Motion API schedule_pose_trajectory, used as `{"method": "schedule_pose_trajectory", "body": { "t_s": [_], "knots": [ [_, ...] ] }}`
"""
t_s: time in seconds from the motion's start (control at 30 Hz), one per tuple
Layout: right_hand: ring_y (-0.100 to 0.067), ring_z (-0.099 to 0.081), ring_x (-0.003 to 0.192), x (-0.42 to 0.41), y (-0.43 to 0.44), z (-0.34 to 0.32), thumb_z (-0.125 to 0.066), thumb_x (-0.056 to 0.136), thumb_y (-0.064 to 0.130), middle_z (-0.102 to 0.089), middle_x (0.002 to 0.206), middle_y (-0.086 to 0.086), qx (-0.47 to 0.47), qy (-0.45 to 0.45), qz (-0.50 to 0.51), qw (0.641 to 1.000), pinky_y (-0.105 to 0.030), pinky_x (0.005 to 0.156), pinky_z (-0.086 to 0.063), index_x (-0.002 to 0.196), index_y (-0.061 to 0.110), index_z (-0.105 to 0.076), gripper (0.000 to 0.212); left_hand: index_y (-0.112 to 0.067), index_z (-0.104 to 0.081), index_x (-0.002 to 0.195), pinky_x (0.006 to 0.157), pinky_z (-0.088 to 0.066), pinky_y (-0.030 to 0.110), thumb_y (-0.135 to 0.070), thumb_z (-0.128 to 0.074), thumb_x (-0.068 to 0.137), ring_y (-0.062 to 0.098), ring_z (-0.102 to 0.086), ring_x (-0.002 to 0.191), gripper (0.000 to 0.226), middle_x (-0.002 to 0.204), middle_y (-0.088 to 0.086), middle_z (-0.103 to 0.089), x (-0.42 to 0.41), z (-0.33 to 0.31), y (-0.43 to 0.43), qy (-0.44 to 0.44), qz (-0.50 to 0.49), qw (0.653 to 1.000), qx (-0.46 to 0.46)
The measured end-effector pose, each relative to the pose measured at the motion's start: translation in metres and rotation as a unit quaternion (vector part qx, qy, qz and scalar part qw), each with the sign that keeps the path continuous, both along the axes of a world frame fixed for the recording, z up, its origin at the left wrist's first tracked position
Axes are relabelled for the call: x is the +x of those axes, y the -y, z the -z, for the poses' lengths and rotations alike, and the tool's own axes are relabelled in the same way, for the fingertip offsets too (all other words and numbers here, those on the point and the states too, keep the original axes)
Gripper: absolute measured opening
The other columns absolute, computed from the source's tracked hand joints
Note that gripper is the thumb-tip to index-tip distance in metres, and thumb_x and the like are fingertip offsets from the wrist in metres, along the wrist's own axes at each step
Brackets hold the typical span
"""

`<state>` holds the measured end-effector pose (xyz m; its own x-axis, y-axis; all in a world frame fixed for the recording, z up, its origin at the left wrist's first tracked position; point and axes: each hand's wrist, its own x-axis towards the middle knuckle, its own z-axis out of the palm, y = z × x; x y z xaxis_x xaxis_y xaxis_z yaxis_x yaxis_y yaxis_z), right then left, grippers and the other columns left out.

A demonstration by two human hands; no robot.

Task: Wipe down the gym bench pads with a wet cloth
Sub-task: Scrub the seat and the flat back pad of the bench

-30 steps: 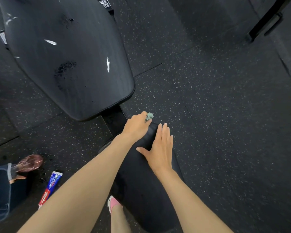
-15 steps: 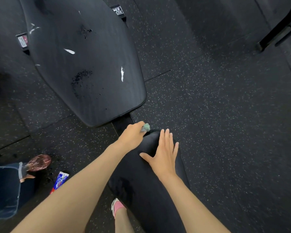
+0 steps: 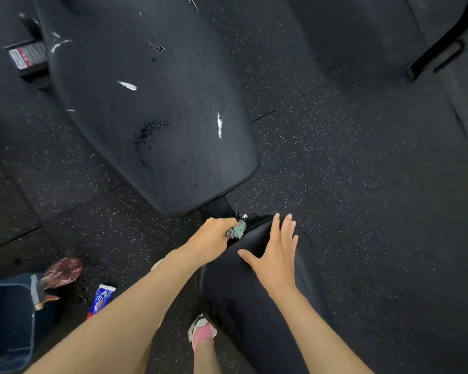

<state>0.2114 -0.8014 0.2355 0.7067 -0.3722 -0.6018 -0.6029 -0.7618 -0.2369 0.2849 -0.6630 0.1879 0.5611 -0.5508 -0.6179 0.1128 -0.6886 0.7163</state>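
Left hand (image 3: pixel 214 236) clenched the cloth (image 3: pixel 237 230), right hand (image 3: pixel 277 255) lay flat on the seat pad (image 3: pixel 254 306); so bunched, the cloth might skip patches.

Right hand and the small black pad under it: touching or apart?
Touching. The head view shows the right hand flat on the small black pad, fingers and thumb spread against its surface, no gap visible. The left hand grips the cloth.

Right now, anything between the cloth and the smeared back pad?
Nothing blocks it. The left hand grips the cloth at the far end of the seat pad; only the frame bar and a bolt lie in the gap before the back pad. The right hand rests flat on the seat pad, off to the side.
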Motion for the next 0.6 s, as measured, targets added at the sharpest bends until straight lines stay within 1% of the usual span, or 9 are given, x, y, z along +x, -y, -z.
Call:
{"method": "schedule_pose_trajectory", "body": {
  "t_s": [0.1, 0.17, 0.27, 0.33, 0.4, 0.47, 0.53, 0.6],
  "knots": [
    [-0.014, 0.031, 0.14, 0.0, 0.0, 0.0, -0.068, 0.082, 0.05, 0.029, 0.155, 0.0, 0.007, -0.005, -0.001, 1.0, -0.037, 0.116, 0.013, 0.153, 0.021, 0.007, 0.108, -0.015, -0.058, 0.125, 0.084, -0.049, 0.036, 0.009, -0.045, 0.085, 0.032, -0.059, 0.103, 0.048, 0.113, 0.013, -0.062, 0.003, 0.005, -0.015, -0.009, 0.011, 1.0, 0.028],
    [-0.009, 0.036, 0.135, 0.0, -0.001, 0.0, -0.068, 0.081, 0.052, 0.035, 0.149, 0.006, 0.025, -0.012, -0.017, 0.999, -0.037, 0.115, 0.014, 0.153, 0.025, 0.003, 0.105, -0.014, -0.06, 0.122, 0.085, -0.049, 0.039, 0.007, -0.046, 0.086, 0.032, -0.059, 0.103, 0.044, 0.111, 0.013, -0.064, 0.005, 0.009, -0.026, -0.014, 0.005, 0.999, 0.045],
    [-0.011, 0.037, 0.136, 0.003, -0.011, 0.001, -0.067, 0.081, 0.055, 0.037, 0.151, 0.002, 0.034, -0.022, -0.014, 0.999, -0.038, 0.117, 0.014, 0.154, 0.026, -0.002, 0.102, -0.008, -0.06, 0.115, 0.084, -0.048, 0.035, -0.005, -0.052, 0.091, 0.029, -0.062, 0.099, 0.025, 0.105, 0.012, -0.067, 0.012, 0.005, -0.023, -0.014, -0.063, 0.998, 0.027],
    [-0.018, 0.034, 0.14, 0.008, -0.016, 0.003, -0.067, 0.08, 0.055, 0.034, 0.154, -0.004, 0.016, -0.031, -0.008, 0.999, -0.04, 0.118, 0.012, 0.154, 0.024, -0.006, 0.101, -0.009, -0.059, 0.114, 0.084, -0.048, 0.034, -0.012, -0.053, 0.093, 0.027, -0.061, 0.098, 0.022, 0.105, 0.011, -0.066, 0.015, -0.004, -0.005, -0.031, -0.084, 0.996, -0.001],
    [-0.023, 0.03, 0.142, 0.013, -0.018, 0.004, -0.069, 0.08, 0.052, 0.031, 0.155, -0.008, 0.004, -0.041, -0.007, 0.999, -0.042, 0.118, 0.009, 0.154, 0.022, -0.009, 0.1, -0.011, -0.059, 0.118, 0.085, -0.048, 0.035, -0.012, -0.052, 0.094, 0.027, -0.061, 0.099, 0.025, 0.108, 0.011, -0.065, 0.009, -0.009, 0.012, -0.052, -0.079, 0.995, -0.024],
    [-0.023, 0.029, 0.143, 0.015, -0.018, 0.005, -0.071, 0.08, 0.05, 0.029, 0.156, -0.008, 0.004, -0.047, -0.003, 0.999, -0.042, 0.118, 0.008, 0.154, 0.021, -0.012, 0.099, -0.013, -0.059, 0.12, 0.084, -0.048, 0.034, -0.009, -0.051, 0.094, 0.027, -0.06, 0.101, 0.028, 0.109, 0.01, -0.065, -0.001, -0.008, 0.015, -0.054, -0.086, 0.994, -0.03],
    [-0.022, 0.03, 0.142, 0.014, -0.018, 0.006, -0.071, 0.079, 0.05, 0.03, 0.156, -0.007, 0.005, -0.046, -0.004, 0.999, -0.041, 0.118, 0.008, 0.154, 0.023, -0.012, 0.1, -0.014, -0.059, 0.123, 0.082, -0.046, 0.028, -0.004, -0.051, 0.093, 0.027, -0.06, 0.104, 0.033, 0.112, 0.011, -0.065, -0.008, -0.002, 0.007, -0.042, -0.086, 0.995, -0.031],
    [-0.021, 0.031, 0.142, 0.011, -0.018, 0.006, -0.072, 0.078, 0.049, 0.031, 0.155, -0.006, 0.011, -0.037, 0.0, 0.999, -0.041, 0.118, 0.01, 0.154, 0.024, -0.012, 0.1, -0.015, -0.056, 0.13, 0.084, -0.04, 0.021, -0.001, -0.051, 0.093, 0.026, -0.057, 0.111, 0.04, 0.12, 0.011, -0.063, -0.011, 0.003, -0.003, -0.029, -0.075, 0.996, -0.028]
  ]
}}
